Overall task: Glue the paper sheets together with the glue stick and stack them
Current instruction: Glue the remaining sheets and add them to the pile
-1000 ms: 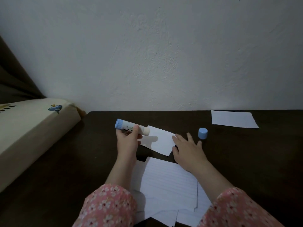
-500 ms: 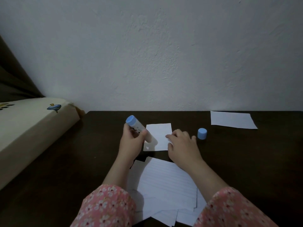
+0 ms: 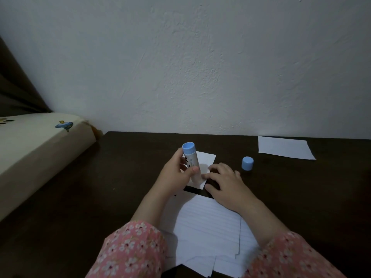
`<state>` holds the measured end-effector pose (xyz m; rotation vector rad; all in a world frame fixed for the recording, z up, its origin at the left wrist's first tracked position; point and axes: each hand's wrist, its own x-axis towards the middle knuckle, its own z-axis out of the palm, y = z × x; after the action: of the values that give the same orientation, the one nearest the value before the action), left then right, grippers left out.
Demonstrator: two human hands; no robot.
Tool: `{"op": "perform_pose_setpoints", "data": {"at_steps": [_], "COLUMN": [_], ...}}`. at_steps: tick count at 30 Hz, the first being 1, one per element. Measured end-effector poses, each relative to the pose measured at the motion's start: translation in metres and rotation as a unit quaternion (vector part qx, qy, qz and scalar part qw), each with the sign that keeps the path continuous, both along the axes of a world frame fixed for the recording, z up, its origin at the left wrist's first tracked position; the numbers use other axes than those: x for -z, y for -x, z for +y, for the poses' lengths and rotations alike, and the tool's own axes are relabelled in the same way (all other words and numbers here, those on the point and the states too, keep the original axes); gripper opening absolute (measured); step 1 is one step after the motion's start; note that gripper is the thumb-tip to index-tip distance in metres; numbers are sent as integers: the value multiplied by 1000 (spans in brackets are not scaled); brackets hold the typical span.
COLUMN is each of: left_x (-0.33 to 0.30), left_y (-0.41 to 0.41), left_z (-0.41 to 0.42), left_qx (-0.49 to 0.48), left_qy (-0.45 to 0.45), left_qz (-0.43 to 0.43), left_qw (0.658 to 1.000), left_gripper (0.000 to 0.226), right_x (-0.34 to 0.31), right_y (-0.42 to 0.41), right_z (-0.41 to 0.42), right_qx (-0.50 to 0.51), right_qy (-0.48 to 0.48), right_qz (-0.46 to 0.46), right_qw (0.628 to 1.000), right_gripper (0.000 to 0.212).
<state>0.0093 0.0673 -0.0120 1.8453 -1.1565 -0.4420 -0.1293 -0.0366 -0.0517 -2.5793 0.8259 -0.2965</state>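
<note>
My left hand (image 3: pixel 176 173) grips an uncapped glue stick (image 3: pixel 191 161), nearly upright, blue base up and its tip down on a small white paper piece (image 3: pixel 206 160) on the dark table (image 3: pixel 100 197). My right hand (image 3: pixel 226 185) rests on the right edge of that piece, fingers bent over it. The glue stick's blue cap (image 3: pixel 247 163) stands on the table just right of my right hand. A pile of lined and plain white sheets (image 3: pixel 208 227) lies near me between my forearms.
Another white sheet (image 3: pixel 285 147) lies at the back right of the table by the white wall. A cream padded cushion with a small blue print (image 3: pixel 40 145) runs along the table's left side.
The glue stick has swung from lying sideways to nearly upright with its tip on the small paper. The paper has turned squarer, and my right hand has slid left onto its edge.
</note>
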Motion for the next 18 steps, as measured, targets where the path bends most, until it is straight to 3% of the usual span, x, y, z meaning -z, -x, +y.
{"op": "perform_pose_setpoints", "data": {"at_steps": [10,18], "left_x": [7,6], "left_y": [-1,-6], "left_z": [-1,2], "left_qx": [30,34], "left_qy": [-27,-37], "left_qz": [-21,-27], "left_qw": [999,998], "left_gripper": [50,55], "right_x": [-3,-4], "right_y": [-5,-12], "right_z": [2,6], "right_qx": [3,29], "right_qy": [-17,-34], "right_qz": [53,30], "right_qw": [998,999], "right_gripper": [39,32]}}
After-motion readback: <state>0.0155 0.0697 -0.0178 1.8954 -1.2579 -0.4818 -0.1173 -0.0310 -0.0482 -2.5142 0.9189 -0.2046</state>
